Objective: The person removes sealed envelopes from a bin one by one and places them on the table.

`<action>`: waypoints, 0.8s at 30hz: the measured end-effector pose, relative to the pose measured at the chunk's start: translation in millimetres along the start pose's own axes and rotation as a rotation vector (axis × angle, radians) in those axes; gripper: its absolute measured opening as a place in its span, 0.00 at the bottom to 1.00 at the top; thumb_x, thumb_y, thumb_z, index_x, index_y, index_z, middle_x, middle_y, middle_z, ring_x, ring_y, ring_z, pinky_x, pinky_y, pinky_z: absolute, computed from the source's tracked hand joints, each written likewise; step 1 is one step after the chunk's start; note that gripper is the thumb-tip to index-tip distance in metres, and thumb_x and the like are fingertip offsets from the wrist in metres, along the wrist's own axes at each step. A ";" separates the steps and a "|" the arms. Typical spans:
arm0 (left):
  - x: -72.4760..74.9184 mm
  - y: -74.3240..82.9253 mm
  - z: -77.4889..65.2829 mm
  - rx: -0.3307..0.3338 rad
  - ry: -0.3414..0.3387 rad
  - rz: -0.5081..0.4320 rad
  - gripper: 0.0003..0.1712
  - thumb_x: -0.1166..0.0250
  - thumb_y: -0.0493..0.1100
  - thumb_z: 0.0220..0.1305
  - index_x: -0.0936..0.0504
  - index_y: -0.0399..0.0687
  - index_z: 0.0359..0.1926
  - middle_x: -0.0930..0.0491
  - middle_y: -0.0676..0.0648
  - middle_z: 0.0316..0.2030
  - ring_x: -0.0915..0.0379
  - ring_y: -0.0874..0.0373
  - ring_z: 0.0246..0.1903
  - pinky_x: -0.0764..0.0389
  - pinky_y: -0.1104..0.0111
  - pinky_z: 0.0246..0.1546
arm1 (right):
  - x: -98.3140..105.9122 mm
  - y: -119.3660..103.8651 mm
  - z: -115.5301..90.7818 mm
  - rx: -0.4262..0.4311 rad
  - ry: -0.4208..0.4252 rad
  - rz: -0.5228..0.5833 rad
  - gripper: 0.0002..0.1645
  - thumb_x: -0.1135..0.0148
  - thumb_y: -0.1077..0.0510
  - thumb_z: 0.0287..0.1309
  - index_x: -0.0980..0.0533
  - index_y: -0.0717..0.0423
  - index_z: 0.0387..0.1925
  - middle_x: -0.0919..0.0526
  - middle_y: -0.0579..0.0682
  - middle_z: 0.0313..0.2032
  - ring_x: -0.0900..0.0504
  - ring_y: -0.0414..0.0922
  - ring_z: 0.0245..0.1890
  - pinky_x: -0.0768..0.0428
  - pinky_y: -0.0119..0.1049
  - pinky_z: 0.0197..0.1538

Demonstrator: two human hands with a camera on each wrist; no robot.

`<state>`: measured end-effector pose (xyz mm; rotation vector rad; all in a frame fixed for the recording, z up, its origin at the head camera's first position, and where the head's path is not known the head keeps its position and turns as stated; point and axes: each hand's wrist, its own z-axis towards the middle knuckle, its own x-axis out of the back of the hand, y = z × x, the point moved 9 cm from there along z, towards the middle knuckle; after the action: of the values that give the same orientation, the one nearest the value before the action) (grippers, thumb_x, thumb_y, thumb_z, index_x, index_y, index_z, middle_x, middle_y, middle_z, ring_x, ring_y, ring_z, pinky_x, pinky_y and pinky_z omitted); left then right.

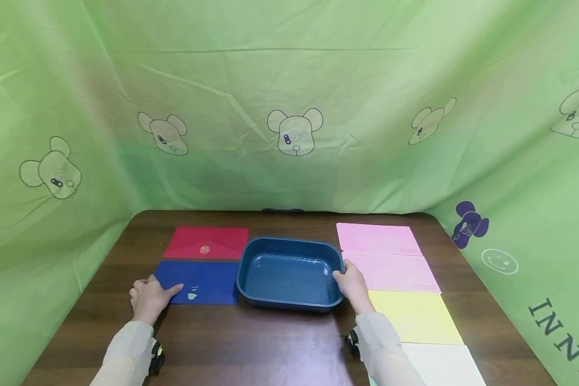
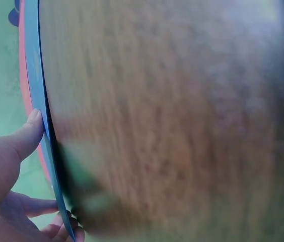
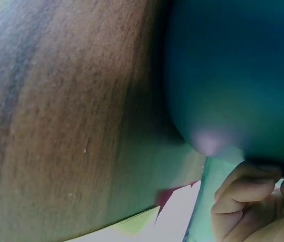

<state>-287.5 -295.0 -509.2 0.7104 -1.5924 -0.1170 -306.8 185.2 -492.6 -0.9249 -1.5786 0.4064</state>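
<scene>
At the left, a blue envelope (image 1: 212,279) with a small pale print lies on the table, its right end against the basin. My left hand (image 1: 148,300) pinches its left end: the thumb (image 2: 28,133) presses on the top face, and the other fingertips are at the outer edge in the left wrist view. A dark blue plastic basin (image 1: 289,279), rectangular with rounded corners and nothing inside, stands mid-table. My right hand (image 1: 354,287) grips its right rim, thumb over the inside. In the right wrist view, curled fingers (image 3: 247,194) sit against the basin's outer wall.
Behind the blue envelope lies a red envelope (image 1: 217,241) with a gold emblem. Down the right side run two pink envelopes (image 1: 381,238), a yellow one (image 1: 415,316) and a white one (image 1: 444,364). A green curtain (image 1: 231,182) surrounds the wooden table (image 1: 251,348).
</scene>
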 end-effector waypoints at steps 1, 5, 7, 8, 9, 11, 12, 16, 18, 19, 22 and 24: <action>0.1 -0.7 -0.4 0.001 0.001 -0.001 0.50 0.37 0.53 0.59 0.46 0.12 0.60 0.46 0.17 0.51 0.51 0.26 0.50 0.40 0.40 0.51 | -1.0 0.3 -0.1 -0.001 0.001 0.000 0.14 0.51 0.61 0.64 0.30 0.67 0.47 0.22 0.66 0.43 0.22 0.54 0.37 0.19 0.55 0.48; 0.0 -2.4 -0.7 -0.002 0.013 -0.002 0.49 0.37 0.54 0.59 0.45 0.12 0.59 0.46 0.17 0.51 0.51 0.26 0.50 0.41 0.40 0.52 | -2.8 1.3 0.7 0.004 0.003 0.006 0.14 0.52 0.61 0.65 0.31 0.67 0.47 0.22 0.66 0.43 0.22 0.54 0.37 0.20 0.56 0.49; 0.0 -2.2 -0.5 -0.002 0.019 0.001 0.49 0.37 0.54 0.59 0.45 0.12 0.60 0.45 0.17 0.51 0.51 0.26 0.51 0.41 0.40 0.52 | -2.6 1.1 0.9 0.008 -0.001 0.012 0.15 0.52 0.61 0.65 0.31 0.67 0.48 0.22 0.67 0.44 0.22 0.55 0.37 0.21 0.57 0.49; -0.3 -2.0 -0.2 -0.001 0.019 0.002 0.50 0.38 0.54 0.59 0.46 0.12 0.60 0.45 0.17 0.51 0.51 0.26 0.52 0.41 0.39 0.53 | -2.3 1.1 0.7 0.008 -0.003 0.016 0.15 0.52 0.61 0.65 0.31 0.68 0.49 0.22 0.67 0.44 0.22 0.55 0.38 0.21 0.57 0.49; -0.5 -1.8 0.0 0.000 0.018 0.006 0.50 0.38 0.54 0.60 0.46 0.12 0.60 0.45 0.18 0.51 0.51 0.26 0.52 0.41 0.39 0.53 | -2.2 1.2 0.6 0.007 -0.003 0.017 0.15 0.51 0.61 0.65 0.31 0.67 0.48 0.22 0.66 0.44 0.22 0.55 0.38 0.21 0.56 0.49; -1.5 -1.2 0.9 0.002 0.013 0.013 0.50 0.38 0.54 0.60 0.47 0.12 0.61 0.46 0.18 0.51 0.51 0.27 0.52 0.41 0.40 0.53 | -1.4 1.1 0.7 0.006 -0.005 0.017 0.14 0.51 0.61 0.65 0.31 0.67 0.48 0.23 0.66 0.43 0.22 0.55 0.37 0.20 0.56 0.48; -2.0 -1.3 1.4 0.005 0.011 0.017 0.51 0.38 0.54 0.60 0.47 0.12 0.61 0.46 0.18 0.51 0.51 0.27 0.52 0.41 0.40 0.53 | -1.3 1.3 0.7 0.004 -0.006 0.017 0.15 0.51 0.61 0.65 0.31 0.67 0.48 0.23 0.66 0.43 0.22 0.55 0.37 0.20 0.56 0.48; -2.9 -1.5 2.8 0.009 0.004 0.027 0.51 0.38 0.54 0.60 0.48 0.12 0.62 0.46 0.18 0.51 0.51 0.27 0.51 0.41 0.40 0.53 | -2.0 1.4 0.8 0.001 -0.014 0.014 0.16 0.52 0.61 0.65 0.31 0.68 0.49 0.23 0.67 0.44 0.22 0.55 0.38 0.21 0.57 0.49; -3.0 -0.5 3.2 0.008 -0.002 0.029 0.51 0.39 0.54 0.61 0.48 0.12 0.62 0.46 0.18 0.51 0.51 0.27 0.51 0.41 0.40 0.53 | -2.2 1.2 0.7 -0.002 -0.018 0.014 0.16 0.52 0.61 0.65 0.32 0.68 0.50 0.23 0.68 0.46 0.22 0.56 0.39 0.22 0.57 0.49; -2.9 0.1 3.4 0.008 -0.006 0.029 0.50 0.39 0.54 0.61 0.48 0.12 0.62 0.46 0.18 0.51 0.51 0.27 0.51 0.41 0.40 0.53 | -2.2 1.1 0.6 -0.002 -0.019 0.014 0.17 0.52 0.61 0.65 0.32 0.68 0.51 0.23 0.68 0.46 0.22 0.56 0.39 0.22 0.57 0.49; -2.8 1.7 3.4 0.011 -0.017 0.030 0.50 0.39 0.54 0.62 0.48 0.12 0.62 0.47 0.18 0.52 0.51 0.26 0.51 0.41 0.40 0.53 | -1.8 0.8 0.3 -0.008 -0.019 0.014 0.16 0.52 0.61 0.65 0.32 0.68 0.51 0.23 0.67 0.46 0.22 0.56 0.40 0.22 0.57 0.49; -2.5 2.2 3.4 0.015 -0.017 0.026 0.49 0.39 0.54 0.62 0.48 0.12 0.62 0.47 0.18 0.52 0.51 0.26 0.52 0.41 0.39 0.54 | -1.9 1.1 0.6 -0.013 -0.019 0.014 0.16 0.52 0.61 0.65 0.32 0.67 0.50 0.23 0.67 0.45 0.22 0.55 0.39 0.22 0.57 0.50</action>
<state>-291.5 -293.1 -510.9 0.7017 -1.6201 -0.0918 -307.0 184.6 -494.8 -0.9452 -1.5948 0.4160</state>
